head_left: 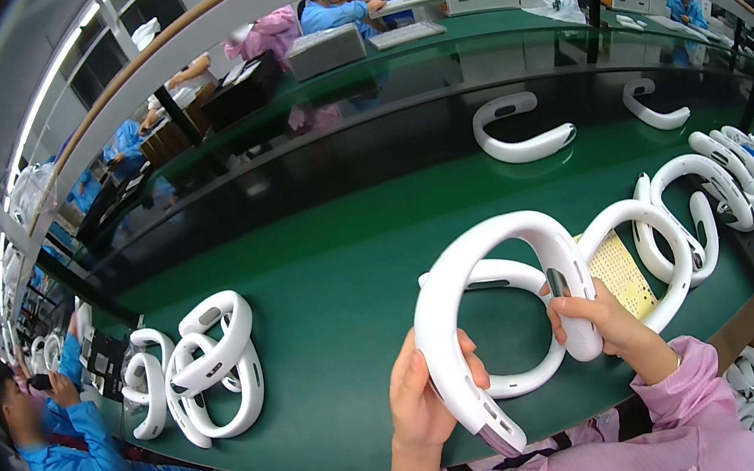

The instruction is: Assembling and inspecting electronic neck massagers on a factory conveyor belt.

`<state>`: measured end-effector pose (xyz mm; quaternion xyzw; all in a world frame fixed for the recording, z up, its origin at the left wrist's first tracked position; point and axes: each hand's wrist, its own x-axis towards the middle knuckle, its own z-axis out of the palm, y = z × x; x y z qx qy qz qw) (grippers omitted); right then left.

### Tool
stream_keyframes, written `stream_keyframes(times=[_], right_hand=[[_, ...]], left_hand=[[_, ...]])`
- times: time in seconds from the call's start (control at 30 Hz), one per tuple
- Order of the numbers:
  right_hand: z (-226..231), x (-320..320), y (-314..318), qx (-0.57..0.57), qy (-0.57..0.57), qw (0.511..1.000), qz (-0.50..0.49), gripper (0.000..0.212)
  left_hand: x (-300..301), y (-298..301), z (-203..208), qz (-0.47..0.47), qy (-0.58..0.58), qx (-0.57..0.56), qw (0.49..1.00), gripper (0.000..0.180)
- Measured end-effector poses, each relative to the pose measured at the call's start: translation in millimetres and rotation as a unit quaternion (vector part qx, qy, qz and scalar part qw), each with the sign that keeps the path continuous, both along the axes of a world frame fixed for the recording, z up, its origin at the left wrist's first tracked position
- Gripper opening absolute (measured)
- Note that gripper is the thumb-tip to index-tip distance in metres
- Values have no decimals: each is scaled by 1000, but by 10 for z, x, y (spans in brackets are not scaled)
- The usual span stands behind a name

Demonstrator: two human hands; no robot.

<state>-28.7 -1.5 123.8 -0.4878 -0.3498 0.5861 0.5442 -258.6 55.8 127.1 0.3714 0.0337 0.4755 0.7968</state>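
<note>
I hold a white C-shaped neck fan (453,273) up over the green table, its open ends toward me. My left hand (422,392) is closed round its left arm, with the thumb in front and fingertips showing inside the curve. My right hand (599,317) grips the right arm near its end, beside a dark glossy patch on the inner side. Behind the held piece another white neck fan (527,381) lies on the table, partly hidden. To the right, a further neck fan (679,234) rests against a yellow perforated sheet (628,281), close to my right hand.
A pile of white neck fans (243,353) lies on the left of the green table (334,339). Several more crowd the right edge. Two single ones (520,151) (661,115) lie at the back. A person in blue (99,462) is at the left; others work beyond the rail.
</note>
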Motion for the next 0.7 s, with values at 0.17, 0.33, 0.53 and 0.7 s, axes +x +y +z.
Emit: stream_keyframes(times=[0.17, 0.33, 0.53, 0.7], right_hand=[[11, -45, 33, -46, 33, 998, -4, 37], [-53, -32, 67, -47, 92, 994, 24, 39], [-152, -15, 157, -43, 89, 995, -10, 42], [-172, -9, 179, -39, 91, 995, -9, 41]], left_hand=[[46, -3, 135, 24, 6, -84, 996, 47], [127, 61, 290, -37, -45, -15, 998, 40], [490, -123, 730, 75, 127, -15, 989, 37], [597, -190, 826, 65, 167, 19, 984, 40]])
